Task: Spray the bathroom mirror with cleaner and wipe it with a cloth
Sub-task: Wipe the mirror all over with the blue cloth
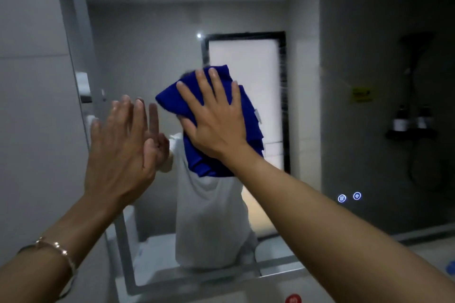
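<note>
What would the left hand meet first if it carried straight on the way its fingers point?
The mirror glass. The left hand is open, fingers angled up towards it, and their reflection almost meets the fingertips, so it may already touch; depth is unclear.

Grey tiled wall point(29, 81) at left. Reflected: dark-framed frosted door point(246, 76), shelf point(411, 134) with two bottles point(400, 120), yellow sign point(360, 94). Red round sticker point(293, 299) at bottom edge.
</note>
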`<state>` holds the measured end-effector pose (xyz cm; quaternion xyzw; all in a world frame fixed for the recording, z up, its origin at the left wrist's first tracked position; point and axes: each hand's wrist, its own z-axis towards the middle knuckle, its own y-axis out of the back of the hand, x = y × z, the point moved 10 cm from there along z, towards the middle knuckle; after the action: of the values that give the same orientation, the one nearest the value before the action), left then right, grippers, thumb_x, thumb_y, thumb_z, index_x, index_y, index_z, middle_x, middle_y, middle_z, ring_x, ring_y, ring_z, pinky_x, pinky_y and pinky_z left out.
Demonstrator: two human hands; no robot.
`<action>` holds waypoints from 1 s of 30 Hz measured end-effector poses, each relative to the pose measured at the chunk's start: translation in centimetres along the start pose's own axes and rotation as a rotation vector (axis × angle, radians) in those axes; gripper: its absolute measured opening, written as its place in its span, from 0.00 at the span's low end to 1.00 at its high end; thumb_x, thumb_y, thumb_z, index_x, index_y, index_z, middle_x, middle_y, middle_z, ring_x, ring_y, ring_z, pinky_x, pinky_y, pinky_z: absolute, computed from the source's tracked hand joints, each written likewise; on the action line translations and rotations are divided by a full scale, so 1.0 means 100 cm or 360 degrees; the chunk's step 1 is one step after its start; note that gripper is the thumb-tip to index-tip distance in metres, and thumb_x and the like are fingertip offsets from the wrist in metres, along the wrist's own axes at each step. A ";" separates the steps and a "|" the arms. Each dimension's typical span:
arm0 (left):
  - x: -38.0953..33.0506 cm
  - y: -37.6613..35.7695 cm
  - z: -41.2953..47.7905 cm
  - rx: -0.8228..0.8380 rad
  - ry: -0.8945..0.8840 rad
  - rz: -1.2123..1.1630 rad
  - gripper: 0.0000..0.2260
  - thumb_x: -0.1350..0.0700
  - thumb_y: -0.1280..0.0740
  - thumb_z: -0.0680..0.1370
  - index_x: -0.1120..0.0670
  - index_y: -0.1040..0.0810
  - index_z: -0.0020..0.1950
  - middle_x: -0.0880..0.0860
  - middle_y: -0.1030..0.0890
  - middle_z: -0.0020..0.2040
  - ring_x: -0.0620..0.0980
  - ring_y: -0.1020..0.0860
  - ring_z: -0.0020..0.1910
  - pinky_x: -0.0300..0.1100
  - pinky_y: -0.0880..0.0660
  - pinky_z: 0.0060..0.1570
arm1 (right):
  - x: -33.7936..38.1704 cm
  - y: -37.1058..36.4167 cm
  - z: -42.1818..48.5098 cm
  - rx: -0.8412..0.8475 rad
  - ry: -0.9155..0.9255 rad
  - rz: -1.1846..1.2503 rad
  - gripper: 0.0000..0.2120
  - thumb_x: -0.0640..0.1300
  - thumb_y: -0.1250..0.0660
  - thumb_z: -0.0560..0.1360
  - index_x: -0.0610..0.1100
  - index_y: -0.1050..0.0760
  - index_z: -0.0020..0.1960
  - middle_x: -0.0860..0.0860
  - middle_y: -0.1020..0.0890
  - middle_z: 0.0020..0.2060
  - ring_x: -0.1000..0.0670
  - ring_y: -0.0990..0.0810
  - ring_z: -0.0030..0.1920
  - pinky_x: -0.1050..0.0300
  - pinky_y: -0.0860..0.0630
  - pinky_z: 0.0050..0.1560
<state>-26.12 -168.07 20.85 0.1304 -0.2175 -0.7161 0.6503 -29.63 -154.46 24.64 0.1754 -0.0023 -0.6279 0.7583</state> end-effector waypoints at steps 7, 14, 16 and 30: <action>-0.084 -0.013 0.022 -0.0049 -0.0144 -0.0101 0.27 0.49 0.48 0.77 0.57 0.46 0.74 0.62 0.42 0.73 0.62 0.41 0.71 0.63 0.43 0.68 | -0.181 0.028 -0.011 -0.0007 -0.0485 0.0109 0.30 0.62 0.50 0.77 0.52 0.43 0.76 0.46 0.45 0.77 0.44 0.49 0.76 0.37 0.54 0.72; -0.145 -0.032 0.020 -0.0065 -0.0354 -0.0110 0.27 0.50 0.48 0.78 0.60 0.40 0.75 0.63 0.41 0.75 0.62 0.41 0.73 0.62 0.40 0.66 | -0.303 0.021 -0.148 -0.0083 -0.1218 0.0184 0.33 0.61 0.54 0.76 0.47 0.45 0.77 0.43 0.45 0.76 0.43 0.51 0.76 0.36 0.53 0.73; -0.142 -0.036 0.020 -0.0037 -0.0352 -0.0079 0.27 0.49 0.48 0.78 0.60 0.41 0.75 0.63 0.42 0.75 0.61 0.41 0.73 0.62 0.39 0.65 | -0.299 0.017 -0.157 -0.0100 -0.1324 0.0170 0.31 0.59 0.53 0.77 0.47 0.47 0.77 0.43 0.46 0.76 0.43 0.51 0.76 0.37 0.54 0.74; -0.072 -0.012 0.006 -0.0125 -0.0226 -0.0161 0.29 0.48 0.51 0.78 0.55 0.52 0.77 0.59 0.45 0.76 0.58 0.46 0.75 0.59 0.51 0.70 | -0.067 -0.001 -0.056 0.0051 -0.0384 0.0113 0.32 0.62 0.55 0.77 0.49 0.47 0.77 0.41 0.45 0.76 0.39 0.50 0.76 0.36 0.59 0.70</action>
<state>-26.59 -160.83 20.06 0.0644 -0.2279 -0.7635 0.6008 -29.92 -146.63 20.80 0.1104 -0.1098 -0.6171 0.7713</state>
